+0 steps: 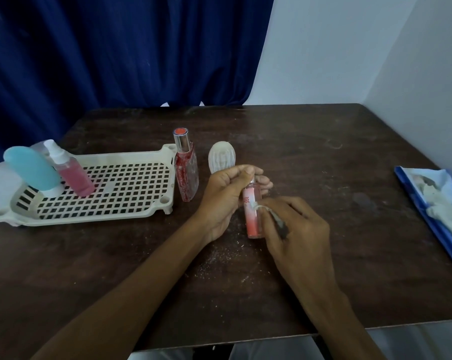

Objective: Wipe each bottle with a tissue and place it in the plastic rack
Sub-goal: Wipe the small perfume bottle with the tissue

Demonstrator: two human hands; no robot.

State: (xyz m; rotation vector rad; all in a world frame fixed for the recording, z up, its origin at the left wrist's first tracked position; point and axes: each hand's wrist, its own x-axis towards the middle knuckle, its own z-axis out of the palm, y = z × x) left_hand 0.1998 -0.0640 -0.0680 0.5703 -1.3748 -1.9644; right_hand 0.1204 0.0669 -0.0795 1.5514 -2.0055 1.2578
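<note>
My left hand [226, 196] grips the top of a small pink bottle [252, 216] that stands on the dark wooden table. My right hand [296, 224] pinches a soiled tissue [269, 213] and presses it against the bottle's side. A cream plastic rack [126, 188] lies to the left. In the rack's left end stand a blue bottle [32, 170] and a pink spray bottle [69, 170]. A tall clear bottle with red contents [186, 170] and a white ribbed bottle [221, 157] stand on the table between the rack and my hands.
A blue tissue packet [438, 214] with white tissues showing lies at the table's right edge. White crumbs are scattered on the table [323, 157] near my hands. A blue curtain hangs behind; a white wall borders the right side.
</note>
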